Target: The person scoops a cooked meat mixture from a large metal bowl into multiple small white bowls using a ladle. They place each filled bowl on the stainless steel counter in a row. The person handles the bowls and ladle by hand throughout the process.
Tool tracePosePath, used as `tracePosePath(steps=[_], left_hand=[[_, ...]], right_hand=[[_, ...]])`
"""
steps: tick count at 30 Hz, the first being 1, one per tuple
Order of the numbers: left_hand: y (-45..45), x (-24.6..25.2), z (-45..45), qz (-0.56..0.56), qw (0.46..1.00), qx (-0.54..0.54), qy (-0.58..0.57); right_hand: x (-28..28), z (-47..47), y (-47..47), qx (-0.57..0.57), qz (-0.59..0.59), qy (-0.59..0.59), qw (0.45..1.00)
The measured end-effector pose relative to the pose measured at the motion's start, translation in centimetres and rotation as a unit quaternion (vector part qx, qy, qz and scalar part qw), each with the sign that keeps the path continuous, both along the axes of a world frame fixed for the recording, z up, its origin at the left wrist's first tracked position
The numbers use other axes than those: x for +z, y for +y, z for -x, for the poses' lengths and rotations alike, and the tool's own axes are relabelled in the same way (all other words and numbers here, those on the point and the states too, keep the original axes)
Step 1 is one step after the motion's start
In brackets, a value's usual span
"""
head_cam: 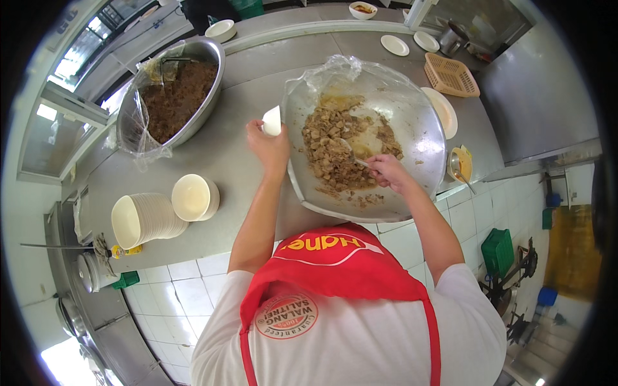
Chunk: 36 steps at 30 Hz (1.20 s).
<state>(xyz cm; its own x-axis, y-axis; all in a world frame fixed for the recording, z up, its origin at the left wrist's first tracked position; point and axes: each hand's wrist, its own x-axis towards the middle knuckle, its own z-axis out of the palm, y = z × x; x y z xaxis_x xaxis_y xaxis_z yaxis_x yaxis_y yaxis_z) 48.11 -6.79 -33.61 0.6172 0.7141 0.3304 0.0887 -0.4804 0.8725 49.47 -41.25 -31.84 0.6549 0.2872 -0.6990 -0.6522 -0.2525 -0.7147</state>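
My left hand (270,144) holds a small white bowl (272,121), tilted, just left of a large metal basin (425,159). In my right hand (390,172) is the handle of a metal spoon (356,159). The spoon's head rests among chunks of cooked, brown chopped meat (328,144) in the basin. Some yellowish liquid lies around the meat. Clear plastic film (333,72) bunches over the basin's far rim.
Another metal basin (212,91) of dark brown food stands at the left. Stacked white bowls (126,224) sit near the front left, by another white bowl stack (194,197). A tan plastic basket (451,76), a white plate (442,112) and a sauce bowl (462,164) lie right.
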Motion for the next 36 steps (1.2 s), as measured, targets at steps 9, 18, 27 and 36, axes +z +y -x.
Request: tracePosePath(steps=[9, 18, 27, 36], left_hand=[[-1.6, 10.0, 5.6, 0.254, 0.946, -0.146, -0.138], [-9.5, 7.7, 2.4, 0.551, 0.774, -0.308, -0.048], [-7.8, 8.1, 5.0, 0.605, 0.707, -0.357, -0.081], [-6.8, 8.0, 5.5, 0.555, 0.787, -0.269, -0.035]], right_hand=[[7.1, 0.7, -3.7, -0.056, 0.001, -0.060, 0.997], [19.3, 1.1, -2.2, 0.006, 0.049, -0.171, 0.984], [19.2, 3.8, 3.1, 0.119, 0.204, -0.477, 0.846], [17.7, 1.9, 2.7, 0.198, 0.180, -0.404, 0.875]])
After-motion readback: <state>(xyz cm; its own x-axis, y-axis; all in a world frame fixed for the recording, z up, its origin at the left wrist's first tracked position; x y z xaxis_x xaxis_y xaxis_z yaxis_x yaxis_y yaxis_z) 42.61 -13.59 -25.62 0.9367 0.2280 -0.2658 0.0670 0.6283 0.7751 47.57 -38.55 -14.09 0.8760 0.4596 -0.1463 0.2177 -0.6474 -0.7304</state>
